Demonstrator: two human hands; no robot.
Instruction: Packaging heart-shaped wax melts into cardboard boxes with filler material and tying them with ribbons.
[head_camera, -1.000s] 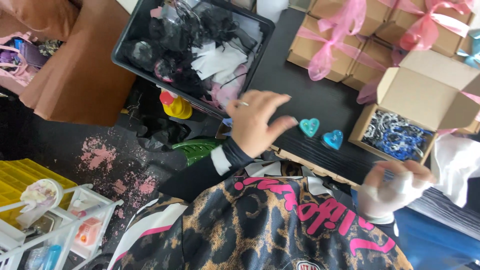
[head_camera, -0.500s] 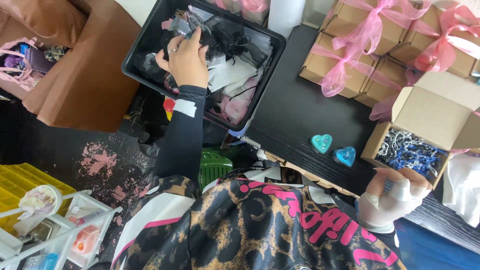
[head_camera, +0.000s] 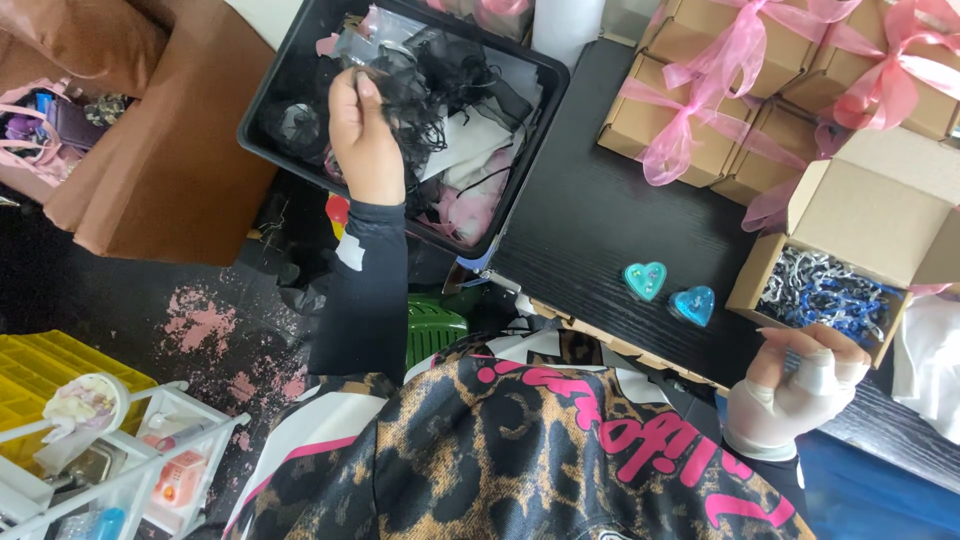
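My left hand (head_camera: 365, 140) pinches a black mesh pouch (head_camera: 405, 85) over the black bin (head_camera: 275, 150); my gloved right hand (head_camera: 795, 385), seemingly empty, hovers by the open box (head_camera: 850, 250). Tangled drawstrings could drag neighbouring pouches out.

left hand (head_camera: 365, 135) — arm outstretched, fingers pinched | right hand (head_camera: 800, 385) — gloved, raised, fingers loosely curled

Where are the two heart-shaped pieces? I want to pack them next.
In the head view, the two heart-shaped pieces lie side by side on the black table, just left of the open cardboard box and above the right hand.
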